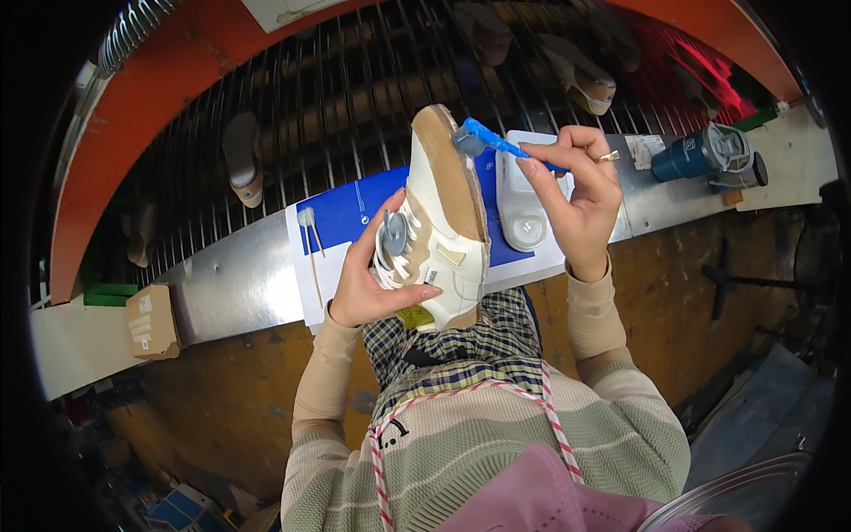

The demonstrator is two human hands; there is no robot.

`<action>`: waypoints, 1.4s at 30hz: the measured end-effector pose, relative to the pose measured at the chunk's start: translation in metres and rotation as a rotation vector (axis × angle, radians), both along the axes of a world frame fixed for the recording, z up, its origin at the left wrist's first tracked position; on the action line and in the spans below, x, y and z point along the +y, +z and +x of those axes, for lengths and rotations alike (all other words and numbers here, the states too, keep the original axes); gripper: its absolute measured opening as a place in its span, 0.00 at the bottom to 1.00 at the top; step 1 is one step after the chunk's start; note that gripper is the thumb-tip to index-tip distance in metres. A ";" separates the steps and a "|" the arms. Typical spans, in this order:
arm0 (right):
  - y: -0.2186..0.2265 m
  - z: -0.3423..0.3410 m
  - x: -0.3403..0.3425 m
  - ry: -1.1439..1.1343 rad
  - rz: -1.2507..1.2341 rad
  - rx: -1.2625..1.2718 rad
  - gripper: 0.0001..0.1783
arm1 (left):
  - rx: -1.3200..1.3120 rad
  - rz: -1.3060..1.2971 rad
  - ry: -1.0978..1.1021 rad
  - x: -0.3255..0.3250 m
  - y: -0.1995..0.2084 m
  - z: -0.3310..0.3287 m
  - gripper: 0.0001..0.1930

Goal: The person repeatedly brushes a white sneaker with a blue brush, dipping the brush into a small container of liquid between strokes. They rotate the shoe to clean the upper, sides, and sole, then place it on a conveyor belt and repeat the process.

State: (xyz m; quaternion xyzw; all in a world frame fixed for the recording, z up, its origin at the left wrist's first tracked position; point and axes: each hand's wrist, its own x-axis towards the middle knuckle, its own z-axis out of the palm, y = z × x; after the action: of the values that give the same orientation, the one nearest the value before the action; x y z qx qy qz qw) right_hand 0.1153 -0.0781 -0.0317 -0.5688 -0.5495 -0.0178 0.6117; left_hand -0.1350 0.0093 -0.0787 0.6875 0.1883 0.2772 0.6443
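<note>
A white and tan lace-up sneaker (448,230) is tilted up on its side, toe pointing away and its edge toward the right. My left hand (359,288) is closed around its laced side, with the thumb on the white heel part. A round grey piece (395,232) sits over the laces. My right hand (581,191) pinches the handle of a small blue brush (492,140). Its grey head is at the shoe's bottom edge near the toe; whether they touch I cannot tell. Behind the right hand lies a white tray (512,208) with a round cup.
A blue sheet (341,217) lies on the metal ledge (239,288), with thin sticks (312,253) on its left. Beyond runs a barred rack holding several shoes (244,160). A teal tumbler (696,155) stands at the right, a cardboard box (152,321) at the left.
</note>
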 end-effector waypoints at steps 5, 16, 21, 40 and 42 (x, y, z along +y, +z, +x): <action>0.016 0.013 0.005 -0.005 -0.010 -0.088 0.10 | 0.063 0.061 0.023 -0.004 -0.003 -0.006 0.56; 0.035 0.038 0.006 0.109 -0.007 -0.254 0.12 | 0.075 0.096 0.012 -0.001 -0.002 -0.010 0.56; 0.031 0.036 0.001 0.146 0.030 -0.234 0.14 | 0.024 0.046 -0.014 0.002 0.002 -0.007 0.58; -0.006 0.000 0.010 0.310 -0.148 0.481 0.08 | -0.144 -0.392 0.080 -0.001 0.028 0.017 0.54; -0.012 -0.006 0.007 0.292 -0.155 0.489 0.08 | -0.158 -0.462 0.118 -0.004 0.032 0.020 0.51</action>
State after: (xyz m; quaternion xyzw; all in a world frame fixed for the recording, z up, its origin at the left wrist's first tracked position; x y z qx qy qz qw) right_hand 0.1092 -0.0711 -0.0439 -0.5162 -0.4617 0.2497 0.6768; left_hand -0.1146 0.0055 -0.0470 0.4857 0.2355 0.3170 0.7799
